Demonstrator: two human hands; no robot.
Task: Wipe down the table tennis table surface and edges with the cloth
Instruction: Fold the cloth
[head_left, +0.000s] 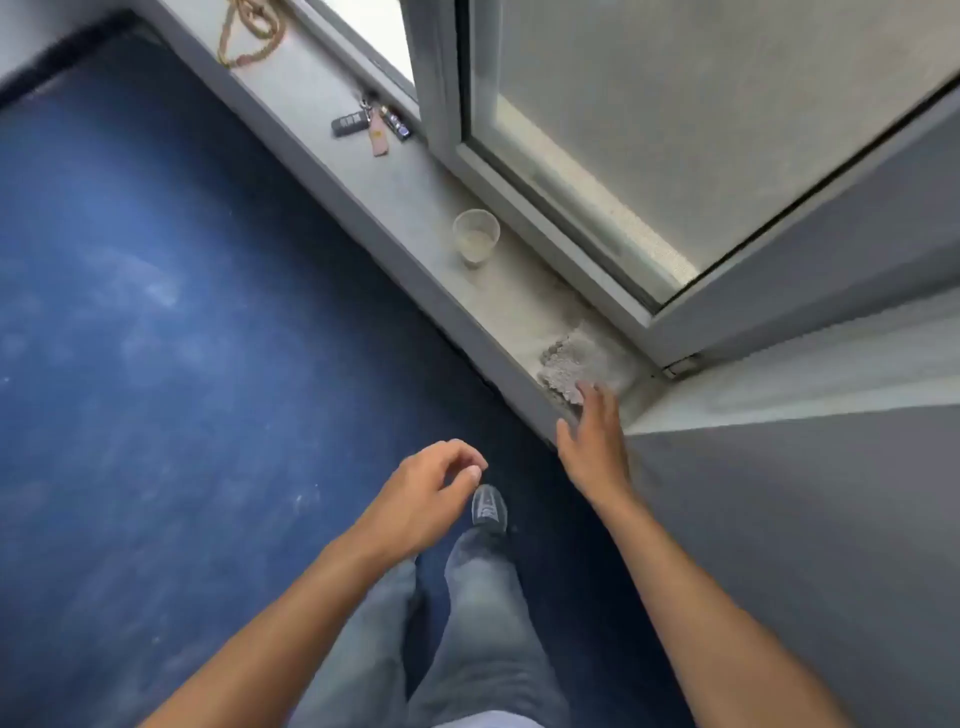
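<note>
- Cloth of grey, nubbly fabric (569, 364) lies crumpled at the near end of the pale grey window sill (415, 192), tucked into the corner where the sill meets the grey wall (805, 519).
- The right hand (595, 441) reaches over the sill's front edge with its fingers straight and slightly spread. The fingertips are at the cloth's near edge, but blur hides whether they touch it.
- The left hand (431, 483) hangs over the floor, well apart from the sill, with its fingers loosely curled and thumb close to the forefinger, holding nothing.
- A clear plastic cup with a pale residue at its bottom (476, 236) stands upright on the sill, further along from the cloth.
- A bunch of keys with a black fob and a tan tag (371, 124) lies beyond the cup.
- A coil of tan rope (249, 36) sits at the sill's far end.
- The white-framed window sash with frosted glass (545, 182) stands swung inward, just above the cloth's corner.
- Below, grey jeans (483, 597) and a dark shoe (488, 509) stand on the dark blue floor (130, 260).
</note>
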